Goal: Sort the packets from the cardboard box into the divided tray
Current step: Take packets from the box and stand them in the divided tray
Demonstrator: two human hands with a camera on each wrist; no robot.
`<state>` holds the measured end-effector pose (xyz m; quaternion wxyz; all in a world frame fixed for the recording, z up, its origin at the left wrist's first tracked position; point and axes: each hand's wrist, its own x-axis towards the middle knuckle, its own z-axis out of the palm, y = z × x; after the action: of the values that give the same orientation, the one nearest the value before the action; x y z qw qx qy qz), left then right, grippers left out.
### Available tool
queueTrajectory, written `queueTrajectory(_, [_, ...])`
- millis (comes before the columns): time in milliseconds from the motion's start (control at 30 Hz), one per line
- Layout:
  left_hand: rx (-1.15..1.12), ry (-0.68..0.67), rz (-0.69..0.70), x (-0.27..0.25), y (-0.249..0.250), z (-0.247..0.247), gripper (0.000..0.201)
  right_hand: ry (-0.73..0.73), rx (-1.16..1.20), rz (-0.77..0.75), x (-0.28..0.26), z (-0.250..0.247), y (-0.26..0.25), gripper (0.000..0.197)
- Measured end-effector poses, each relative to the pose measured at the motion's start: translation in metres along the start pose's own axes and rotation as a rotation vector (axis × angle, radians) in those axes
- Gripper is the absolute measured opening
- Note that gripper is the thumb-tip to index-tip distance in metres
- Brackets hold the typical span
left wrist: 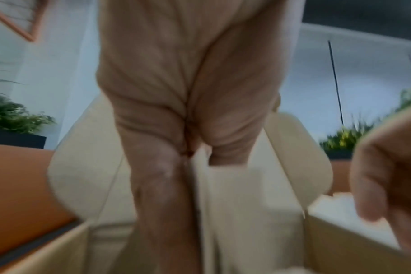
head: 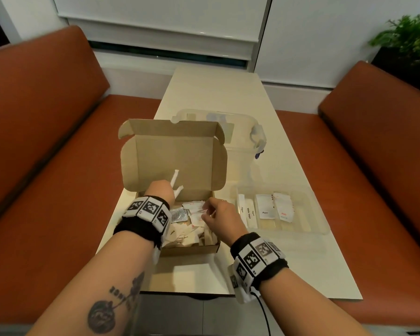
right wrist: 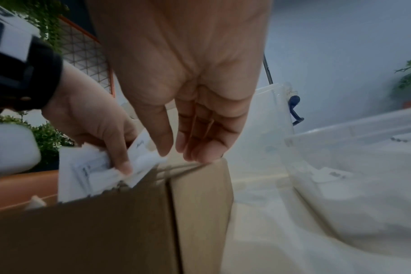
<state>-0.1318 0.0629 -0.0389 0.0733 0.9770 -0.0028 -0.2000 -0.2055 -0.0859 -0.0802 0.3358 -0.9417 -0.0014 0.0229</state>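
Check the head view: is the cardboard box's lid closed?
No, the cardboard box has its lid standing open behind the left hand.

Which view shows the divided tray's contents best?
Head view: the divided tray shows whole, labelled packets legible in its compartments. Right wrist catches only a blurred translucent wall. Left wrist misses it.
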Motion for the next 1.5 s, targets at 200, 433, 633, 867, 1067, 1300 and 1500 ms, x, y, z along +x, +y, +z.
queueTrajectory(200, [-0.649,0.127,0.096,-0.017,0.005,-0.018,0.013,-0.005,0.468,0.075,0.005,-0.013,-0.017,0.02])
queueTrajectory(433, [-1.117,0.147,0.126,-0.02,0.031,-0.001,0.012,-0.05,0.98,0.248,0.013,-0.029,-0.025,0.027])
queueTrajectory(633, [-1.216,0.044,0.079,-0.011,0.045,0.011,0.03,0.042,0.919,0.294,0.018,-0.03,-0.014,0.02])
queueTrajectory(867, [-1.326,0.018,0.067,-0.006,0.057,0.02,0.033,0.048,0.95,0.311,0.022,-0.033,-0.002,0.018])
queueTrajectory(1067, [-1.499,0.003,0.074,-0.007,0.061,0.023,0.034,0.014,0.974,0.304,0.021,-0.035,0.005,0.02])
queueTrajectory(1300, [-1.694,0.1,0.094,-0.011,0.056,0.017,0.034,0.063,0.855,0.286,0.013,-0.043,0.022,0.029])
queueTrajectory(1500, [-1.78,0.008,-0.071,-0.016,0.066,0.017,0.03,0.237,0.878,0.252,0.011,-0.071,0.031,0.024])
